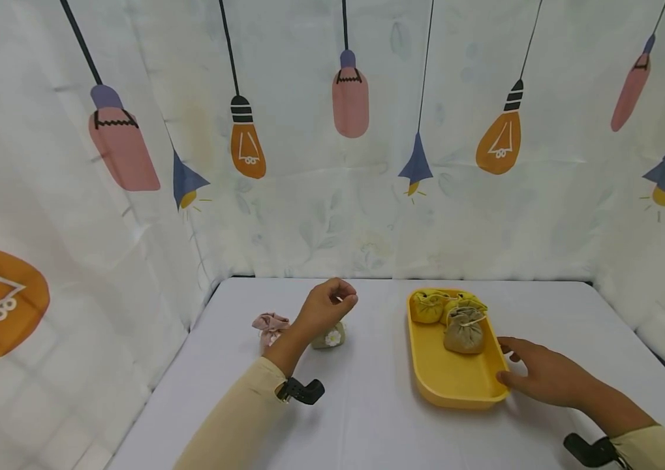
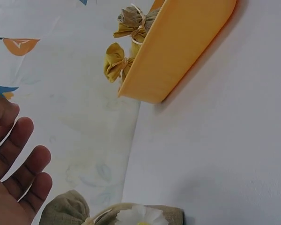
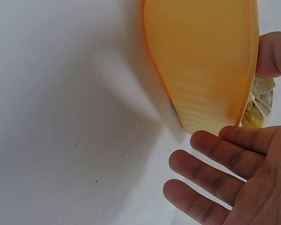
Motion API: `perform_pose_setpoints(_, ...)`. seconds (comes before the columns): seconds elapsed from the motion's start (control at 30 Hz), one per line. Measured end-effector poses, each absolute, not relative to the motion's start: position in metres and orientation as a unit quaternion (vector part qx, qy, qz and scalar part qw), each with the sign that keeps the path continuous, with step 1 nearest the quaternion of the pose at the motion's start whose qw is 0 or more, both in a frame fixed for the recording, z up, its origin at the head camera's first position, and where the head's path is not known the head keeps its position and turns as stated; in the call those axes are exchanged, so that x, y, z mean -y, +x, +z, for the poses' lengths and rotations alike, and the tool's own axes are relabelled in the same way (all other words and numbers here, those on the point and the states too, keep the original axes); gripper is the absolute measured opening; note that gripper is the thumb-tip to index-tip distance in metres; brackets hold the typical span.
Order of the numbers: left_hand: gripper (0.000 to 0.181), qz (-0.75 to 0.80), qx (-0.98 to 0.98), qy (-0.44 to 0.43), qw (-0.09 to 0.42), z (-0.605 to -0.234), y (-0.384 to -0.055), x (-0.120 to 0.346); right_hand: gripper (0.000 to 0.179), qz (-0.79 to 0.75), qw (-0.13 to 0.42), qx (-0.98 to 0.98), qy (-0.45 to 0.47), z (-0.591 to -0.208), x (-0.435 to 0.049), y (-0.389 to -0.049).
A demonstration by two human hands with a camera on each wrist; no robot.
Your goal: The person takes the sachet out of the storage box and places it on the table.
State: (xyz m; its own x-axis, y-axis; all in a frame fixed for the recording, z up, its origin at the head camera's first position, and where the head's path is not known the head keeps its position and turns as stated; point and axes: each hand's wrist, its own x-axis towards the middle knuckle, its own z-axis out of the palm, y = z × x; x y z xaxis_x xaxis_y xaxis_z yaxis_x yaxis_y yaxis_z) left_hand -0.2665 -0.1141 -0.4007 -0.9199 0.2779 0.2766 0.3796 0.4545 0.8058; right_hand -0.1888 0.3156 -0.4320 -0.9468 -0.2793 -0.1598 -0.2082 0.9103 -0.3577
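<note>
My left hand (image 1: 323, 310) hovers above the left part of the table, its fingers loosely bent with nothing between them. Beneath it lies an olive-grey drawstring pouch (image 1: 332, 337) with a white flower, partly hidden by the hand. To its left is a pink pouch (image 1: 270, 323), partly covered by my forearm. A yellow tray (image 1: 455, 391) holds two yellow pouches (image 1: 428, 307) and a grey-brown pouch (image 1: 464, 331) at its far end. My right hand (image 1: 549, 375) is at the tray's right side, thumb and forefinger touching the rim, the other fingers (image 3: 201, 159) extended outside it.
A white cloth covers the table (image 1: 367, 418). Fabric printed with hanging lamps (image 1: 391, 215) stands along the back and sides. Each wrist wears a black strap device (image 1: 303, 390).
</note>
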Motion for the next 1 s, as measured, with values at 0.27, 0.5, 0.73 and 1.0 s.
perform_pose_setpoints(0.27, 0.010, -0.485, 0.844, -0.225, 0.045, -0.407, -0.267, 0.094, 0.082, -0.174, 0.103, -0.971, -0.127, -0.431, -0.315, -0.187)
perform_pose_setpoints(0.5, 0.011, -0.477, 0.846, -0.235, 0.028, -0.410, -0.264, 0.072, 0.081, -0.176, 0.100, -0.970, -0.133, -0.431, -0.316, -0.187)
perform_pose_setpoints(0.73, 0.012, -0.472, 0.850, -0.233, 0.003, -0.413, -0.261, 0.058, 0.082, -0.180, 0.103, -0.969, -0.133, -0.431, -0.315, -0.187)
perform_pose_setpoints(1.0, 0.015, -0.470, 0.853, -0.225, -0.024, -0.421, -0.261, 0.042, 0.081, -0.184, 0.096, -0.968, -0.140, -0.432, -0.316, -0.185)
